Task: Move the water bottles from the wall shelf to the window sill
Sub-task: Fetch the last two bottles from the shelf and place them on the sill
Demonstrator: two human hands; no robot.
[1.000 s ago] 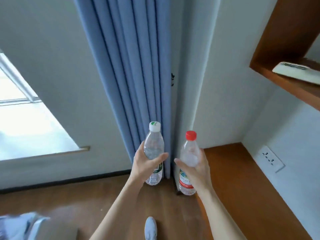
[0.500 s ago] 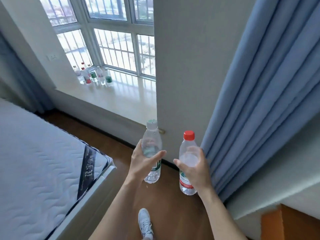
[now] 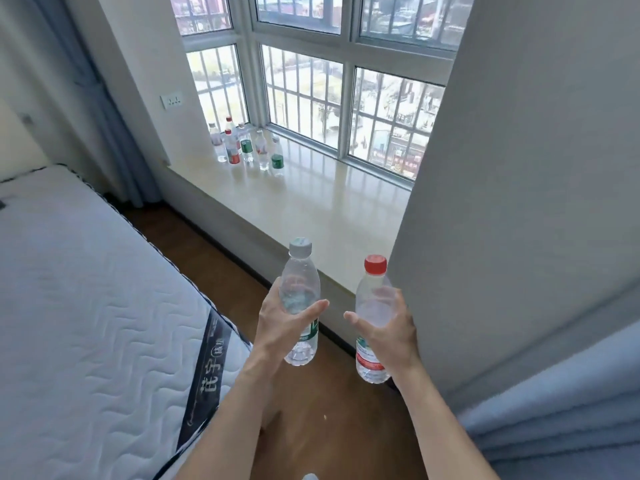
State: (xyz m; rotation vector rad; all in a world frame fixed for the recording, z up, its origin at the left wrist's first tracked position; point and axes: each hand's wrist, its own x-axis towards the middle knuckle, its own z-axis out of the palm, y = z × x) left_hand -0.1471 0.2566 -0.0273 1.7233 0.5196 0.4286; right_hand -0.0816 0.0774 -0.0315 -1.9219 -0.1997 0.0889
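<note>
My left hand [image 3: 282,323] grips a clear water bottle with a white cap and green label [image 3: 300,271], held upright. My right hand [image 3: 389,332] grips a second clear bottle with a red cap and red label [image 3: 372,292], also upright. Both bottles hang over the wooden floor just in front of the near end of the cream window sill [image 3: 329,209]. Several more water bottles [image 3: 247,147] stand in a cluster at the sill's far left end, by the window. The wall shelf is out of view.
A white quilted mattress [image 3: 86,306] fills the left side, leaving a strip of brown floor [image 3: 214,265] along the sill. A grey wall pier [image 3: 519,202] stands close on the right, with blue curtain folds [image 3: 561,420] below it. Barred windows [image 3: 311,98] back the sill.
My view has swung left from the curtain and shelf corner to the window sill. Both hands still hold their bottles in front of me, now closer to the sill's near end.
</note>
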